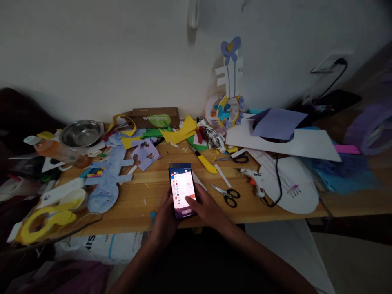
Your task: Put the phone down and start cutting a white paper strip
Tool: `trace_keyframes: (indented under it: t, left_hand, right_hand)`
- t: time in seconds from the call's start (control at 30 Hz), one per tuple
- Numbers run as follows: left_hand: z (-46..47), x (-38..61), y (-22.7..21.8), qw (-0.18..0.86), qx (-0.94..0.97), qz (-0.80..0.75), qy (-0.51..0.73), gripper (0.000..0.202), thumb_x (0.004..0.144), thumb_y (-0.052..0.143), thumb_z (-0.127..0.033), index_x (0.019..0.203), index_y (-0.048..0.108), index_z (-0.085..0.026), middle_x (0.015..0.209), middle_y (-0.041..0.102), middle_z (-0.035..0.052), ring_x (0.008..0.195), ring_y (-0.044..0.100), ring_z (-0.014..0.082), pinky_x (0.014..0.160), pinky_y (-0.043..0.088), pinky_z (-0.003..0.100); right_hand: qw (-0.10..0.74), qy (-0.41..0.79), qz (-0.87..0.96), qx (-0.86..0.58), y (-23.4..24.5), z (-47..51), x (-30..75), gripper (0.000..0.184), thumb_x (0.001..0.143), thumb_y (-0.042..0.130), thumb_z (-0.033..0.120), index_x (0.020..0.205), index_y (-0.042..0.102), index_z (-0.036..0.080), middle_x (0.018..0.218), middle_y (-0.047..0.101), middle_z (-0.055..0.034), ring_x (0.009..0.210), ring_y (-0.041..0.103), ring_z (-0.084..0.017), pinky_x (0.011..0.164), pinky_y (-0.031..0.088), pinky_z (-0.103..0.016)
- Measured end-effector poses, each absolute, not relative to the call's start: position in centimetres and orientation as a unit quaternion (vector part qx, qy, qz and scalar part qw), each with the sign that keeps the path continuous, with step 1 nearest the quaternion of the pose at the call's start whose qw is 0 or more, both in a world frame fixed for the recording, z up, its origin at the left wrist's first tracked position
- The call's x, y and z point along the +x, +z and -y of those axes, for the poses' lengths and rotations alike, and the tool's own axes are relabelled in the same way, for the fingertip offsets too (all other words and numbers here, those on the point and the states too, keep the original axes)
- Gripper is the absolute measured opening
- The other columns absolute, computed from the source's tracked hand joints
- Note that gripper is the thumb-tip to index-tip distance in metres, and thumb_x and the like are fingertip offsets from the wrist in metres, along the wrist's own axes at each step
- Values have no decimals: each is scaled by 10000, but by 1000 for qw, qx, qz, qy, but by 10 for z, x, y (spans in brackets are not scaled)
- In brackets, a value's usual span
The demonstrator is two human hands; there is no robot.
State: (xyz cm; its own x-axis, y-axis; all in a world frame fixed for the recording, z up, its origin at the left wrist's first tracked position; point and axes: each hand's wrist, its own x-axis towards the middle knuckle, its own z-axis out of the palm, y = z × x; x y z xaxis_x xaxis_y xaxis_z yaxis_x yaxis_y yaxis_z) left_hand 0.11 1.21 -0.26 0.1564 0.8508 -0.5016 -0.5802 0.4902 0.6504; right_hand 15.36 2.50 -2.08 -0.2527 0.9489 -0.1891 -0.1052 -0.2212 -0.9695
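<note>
A lit smartphone is held upright over the front edge of the wooden table. My left hand grips its lower left side from below. Around its right edge my right hand curls, the thumb resting on the screen. Black-handled scissors lie just right of my right hand. A yellow-handled utility knife lies beyond the phone.
Paper scraps cover the table: a blue cut-out figure, yellow pieces, a purple sheet on white card. A steel bowl, a cardboard box, a glue gun, second scissors and a paper flower craft stand around.
</note>
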Motion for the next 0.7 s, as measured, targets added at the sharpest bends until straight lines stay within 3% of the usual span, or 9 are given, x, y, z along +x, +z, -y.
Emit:
trace_keyframes:
  t: [0.17, 0.3, 0.37, 0.47, 0.53, 0.6, 0.7]
  left_hand:
    - [-9, 3, -1, 745, 147, -442, 477, 626, 880, 665, -376, 1463, 450, -308, 1256, 705, 77, 1141, 665, 305, 904, 558, 433]
    - [-9, 2, -5, 750, 146, -429, 482, 596, 894, 641, -376, 1456, 470, -278, 1252, 710, 87, 1150, 663, 309, 918, 550, 437]
    - [-16, -7, -9, 723, 157, -460, 490, 526, 906, 605, -374, 1405, 530, -229, 1219, 726, 99, 1082, 693, 301, 854, 572, 410]
    - [-36, -35, -17, 630, 176, -565, 503, 419, 915, 543, -361, 1279, 619, -169, 1027, 773, 87, 831, 743, 259, 651, 580, 337]
    - [-52, -58, -22, 588, 182, -602, 508, 370, 924, 502, -342, 1206, 647, -153, 911, 777, 63, 701, 731, 217, 583, 561, 299]
    - [-65, -77, -29, 557, 195, -632, 502, 347, 935, 466, -329, 1138, 667, -131, 868, 775, 69, 676, 729, 210, 575, 558, 291]
    - [-74, -94, -42, 517, 233, -666, 484, 392, 953, 409, -353, 1088, 680, -104, 851, 769, 109, 715, 739, 243, 606, 573, 328]
  right_hand:
    - [432, 659, 398, -470, -31, -28, 155, 404, 872, 655, 462, 1216, 600, 259, 1225, 719, -74, 1097, 700, -280, 945, 566, -456]
    - [428, 675, 408, -441, -23, -25, 155, 485, 903, 609, 530, 1296, 563, 249, 1242, 708, -98, 1124, 686, -296, 937, 560, -463]
    - [419, 659, 420, -464, -20, -21, 158, 540, 933, 545, 569, 1364, 505, 246, 1292, 677, -117, 1164, 665, -293, 963, 545, -471]
    - [412, 550, 470, -555, -27, -12, 169, 550, 955, 530, 516, 1427, 418, 258, 1412, 583, -128, 1206, 629, -264, 988, 532, -456]
    - [379, 444, 546, -601, -39, -6, 182, 450, 985, 493, 427, 1399, 455, 253, 1379, 600, -120, 1134, 651, -244, 930, 560, -431]
    - [333, 341, 616, -627, -53, -1, 196, 362, 1004, 436, 347, 1333, 535, 231, 1288, 653, -119, 1086, 658, -248, 909, 565, -437]
    - [295, 247, 657, -649, -70, 3, 214, 365, 995, 405, 274, 1299, 594, 201, 1277, 654, -134, 1192, 587, -287, 1045, 474, -502]
